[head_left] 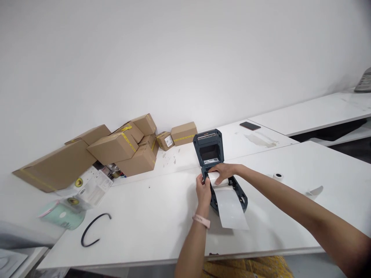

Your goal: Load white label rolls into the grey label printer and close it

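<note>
A dark label printer (242,193) sits on the white table with its lid (208,146) raised. Inside it lies a white label roll (213,177), and a strip of blank label paper (230,208) runs out over the printer's front toward me. My right hand (223,170) reaches across from the right, its fingers curled over the roll. At the printer's left side, my left hand (203,190) closes its fingers on the edge beside the roll. A pink band is on my left wrist.
Cardboard boxes (116,148) are stacked along the wall at left. A black curved band (89,227) and a mint-green pouch (68,215) lie at the left. Toward the right are a small white roll (278,176), a paper scrap (315,190) and a phone (249,125).
</note>
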{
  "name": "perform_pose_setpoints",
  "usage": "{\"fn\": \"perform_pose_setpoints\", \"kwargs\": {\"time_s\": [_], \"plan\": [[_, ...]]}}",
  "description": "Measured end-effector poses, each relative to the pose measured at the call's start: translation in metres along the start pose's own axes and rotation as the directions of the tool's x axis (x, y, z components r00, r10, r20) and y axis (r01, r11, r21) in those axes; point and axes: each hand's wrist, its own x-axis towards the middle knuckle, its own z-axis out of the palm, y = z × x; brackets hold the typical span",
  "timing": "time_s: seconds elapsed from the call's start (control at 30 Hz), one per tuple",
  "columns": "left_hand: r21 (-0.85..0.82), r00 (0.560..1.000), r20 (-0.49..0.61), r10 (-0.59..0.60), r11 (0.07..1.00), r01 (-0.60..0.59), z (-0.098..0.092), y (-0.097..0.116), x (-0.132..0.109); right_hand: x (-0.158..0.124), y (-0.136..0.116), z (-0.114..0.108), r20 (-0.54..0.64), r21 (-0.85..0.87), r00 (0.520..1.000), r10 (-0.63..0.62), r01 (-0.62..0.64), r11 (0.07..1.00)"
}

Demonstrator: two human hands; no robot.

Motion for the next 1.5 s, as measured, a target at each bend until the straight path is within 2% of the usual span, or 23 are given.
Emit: {"fn": "perform_pose_setpoints", "kwargs": {"time_s": [0.03, 0.1, 0.17, 0.23, 0.3, 0.37, 0.43, 0.5, 0.53, 0.57, 0.7, 0.8, 0.87, 1.03, 1.1, 1.17, 1.2, 1.27, 1.37, 1.4, 1.43, 1.5], "plan": [[0.081, 0.994, -0.003, 0.106, 0.991, -0.106, -0.006, -0.001, -0.016, -0.009, -0.003, -0.001, -0.028, 0.016, 1.0, -0.011, 0.011, 1.0], [0.216, 0.949, 0.06, 0.309, 0.924, -0.315, -0.022, -0.006, -0.049, -0.034, -0.009, -0.002, -0.11, 0.055, 0.993, -0.046, 0.052, 0.997], [0.337, 0.869, 0.193, 0.455, 0.801, -0.494, -0.036, -0.013, -0.078, -0.065, -0.015, 0.003, -0.178, 0.094, 0.979, -0.095, 0.113, 0.989], [0.418, 0.788, 0.333, 0.517, 0.668, -0.615, -0.044, -0.019, -0.097, -0.095, -0.021, 0.015, -0.18, 0.135, 0.976, -0.121, 0.146, 0.98], [0.469, 0.709, 0.428, 0.56, 0.533, -0.704, -0.044, -0.024, -0.104, -0.12, -0.024, 0.03, -0.155, 0.173, 0.981, -0.114, 0.141, 0.975], [0.497, 0.617, 0.455, 0.641, 0.393, -0.774, -0.036, -0.027, -0.103, -0.136, -0.025, 0.044, -0.136, 0.196, 0.985, -0.11, 0.135, 0.971], [0.495, 0.514, 0.428, 0.744, 0.283, -0.822, -0.025, -0.027, -0.098, -0.145, -0.025, 0.052, -0.128, 0.221, 0.984, -0.121, 0.147, 0.964], [0.464, 0.438, 0.371, 0.819, 0.245, -0.851, -0.013, -0.025, -0.094, -0.149, -0.025, 0.054, -0.129, 0.251, 0.983, -0.133, 0.162, 0.954], [0.445, 0.425, 0.342, 0.838, 0.254, -0.859, -0.007, -0.023, -0.094, -0.15, -0.026, 0.053, -0.132, 0.26, 0.982, -0.134, 0.165, 0.951], [0.43, 0.429, 0.317, 0.846, 0.275, -0.86, -0.002, -0.021, -0.094, -0.149, -0.026, 0.052, -0.136, 0.26, 0.982, -0.131, 0.163, 0.952], [0.409, 0.49, 0.268, 0.829, 0.363, -0.837, 0.009, -0.014, -0.1, -0.144, -0.026, 0.055, -0.151, 0.195, 0.979, -0.138, 0.166, 0.967], [0.407, 0.507, 0.283, 0.814, 0.377, -0.832, 0.008, -0.016, -0.104, -0.138, -0.027, 0.066, -0.198, 0.154, 0.967, -0.16, 0.192, 0.969], [0.407, 0.488, 0.304, 0.819, 0.351, -0.843, 0.003, -0.02, -0.105, -0.137, -0.028, 0.075, -0.23, 0.144, 0.96, -0.162, 0.198, 0.97], [0.438, 0.388, 0.358, 0.849, 0.214, -0.873, -0.01, -0.032, -0.112, -0.149, -0.037, 0.086, -0.263, 0.192, 0.95, -0.17, 0.224, 0.956], [0.456, 0.365, 0.374, 0.853, 0.174, -0.873, -0.013, -0.033, -0.116, -0.158, -0.039, 0.077, -0.233, 0.221, 0.956, -0.177, 0.229, 0.948], [0.464, 0.361, 0.37, 0.856, 0.166, -0.87, -0.015, -0.031, -0.121, -0.165, -0.04, 0.056, -0.224, 0.233, 0.959, -0.171, 0.223, 0.947], [0.466, 0.363, 0.359, 0.86, 0.172, -0.868, -0.016, -0.03, -0.123, -0.165, -0.04, 0.042, -0.26, 0.236, 0.953, -0.155, 0.218, 0.947], [0.473, 0.366, 0.328, 0.871, 0.184, -0.862, -0.018, -0.027, -0.127, -0.157, -0.039, 0.011, -0.44, 0.241, 0.894, -0.08, 0.203, 0.949], [0.487, 0.357, 0.295, 0.886, 0.182, -0.854, -0.019, -0.024, -0.132, -0.122, -0.039, -0.037, -0.716, 0.219, 0.697, 0.042, 0.167, 0.961], [0.492, 0.356, 0.294, 0.887, 0.18, -0.852, -0.018, -0.023, -0.133, -0.107, -0.039, -0.05, -0.769, 0.207, 0.636, 0.061, 0.158, 0.965], [0.495, 0.356, 0.296, 0.887, 0.176, -0.851, -0.017, -0.023, -0.134, -0.09, -0.039, -0.062, -0.799, 0.202, 0.596, 0.081, 0.139, 0.97], [0.497, 0.353, 0.302, 0.885, 0.17, -0.851, -0.013, -0.023, -0.136, -0.057, -0.039, -0.082, -0.831, 0.218, 0.539, 0.135, 0.093, 0.972]]}}
